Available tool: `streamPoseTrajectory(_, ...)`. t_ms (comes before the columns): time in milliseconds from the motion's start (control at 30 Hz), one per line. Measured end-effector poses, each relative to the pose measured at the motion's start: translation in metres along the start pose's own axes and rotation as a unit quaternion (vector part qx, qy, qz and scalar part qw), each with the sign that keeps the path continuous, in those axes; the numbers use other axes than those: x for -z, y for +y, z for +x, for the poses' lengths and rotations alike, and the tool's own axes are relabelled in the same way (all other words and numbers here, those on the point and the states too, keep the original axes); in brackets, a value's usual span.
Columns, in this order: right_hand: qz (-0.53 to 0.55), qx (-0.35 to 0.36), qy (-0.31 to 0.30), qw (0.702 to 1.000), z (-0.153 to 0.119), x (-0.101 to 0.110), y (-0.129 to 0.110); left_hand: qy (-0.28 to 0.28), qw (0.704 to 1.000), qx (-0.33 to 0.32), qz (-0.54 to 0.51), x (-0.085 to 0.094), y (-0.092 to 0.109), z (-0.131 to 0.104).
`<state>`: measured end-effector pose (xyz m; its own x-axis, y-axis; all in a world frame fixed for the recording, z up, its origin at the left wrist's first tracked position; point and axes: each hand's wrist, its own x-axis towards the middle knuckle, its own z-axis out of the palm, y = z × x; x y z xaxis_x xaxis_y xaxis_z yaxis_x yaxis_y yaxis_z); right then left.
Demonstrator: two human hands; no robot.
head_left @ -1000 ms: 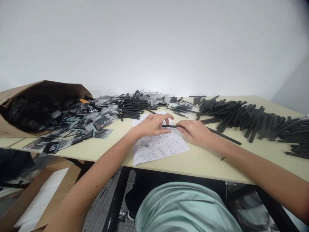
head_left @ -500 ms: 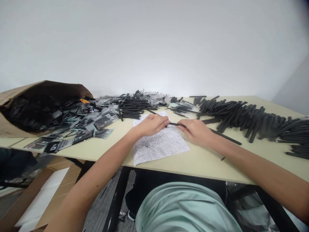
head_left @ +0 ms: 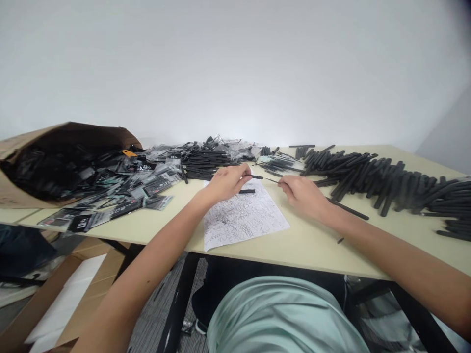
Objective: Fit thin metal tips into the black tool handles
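Left hand: fingertips pinched together on a short black rod. Right hand: fingertips closed on a thin dark piece, its tip just apart from the rod. Below the left fingertips, another black piece lies on scribbled paper. Apparent step: joining or parting the two; next calls for steady alignment.

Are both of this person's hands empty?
No, the left hand holds a short black stick, and the right hand pinches a thin dark rod.
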<state>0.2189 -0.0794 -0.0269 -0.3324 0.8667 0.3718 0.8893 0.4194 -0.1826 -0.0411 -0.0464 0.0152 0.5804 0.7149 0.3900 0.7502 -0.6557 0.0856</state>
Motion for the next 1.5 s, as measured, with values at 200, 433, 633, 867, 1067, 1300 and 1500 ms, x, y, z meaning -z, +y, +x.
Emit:
streamPoseTrajectory(200, -0.024, -0.070, -0.010, 0.997, 0.003, -0.001, 0.007, 0.036, 0.996, 0.078, -0.019, -0.002, -0.009, 0.002)
streamPoseTrajectory(433, -0.052, -0.083, -0.038, 0.994, -0.002, 0.001, -0.002, 0.035, 0.995, 0.052, -0.073, -0.019, -0.014, 0.002)
streamPoseTrajectory(633, -0.069, -0.111, -0.042, 0.991, -0.003, 0.003, -0.002, 0.041, 0.984, 0.003, -0.175, -0.027, -0.006, 0.005)
streamPoseTrajectory(867, -0.038, -0.092, -0.039, 0.994, -0.004, 0.008, -0.006, 0.073, 0.959, -0.018, -0.272, -0.026, 0.002, 0.007)
streamPoseTrajectory(1067, 0.003, -0.029, -0.026, 0.999, -0.006, 0.006, -0.015, 0.027, 0.955, -0.031, -0.292, -0.027, 0.009, 0.005)
streamPoseTrajectory(1300, 0.029, -0.039, 0.003, 0.999, -0.002, 0.004, -0.010, 0.051, 0.963, -0.002, -0.266, -0.025, 0.005, 0.007)
streamPoseTrajectory(1500, 0.110, 0.017, 0.117, 0.987, 0.003, 0.007, 0.005, 0.155, 0.949, 0.048, -0.271, -0.007, -0.014, 0.010)
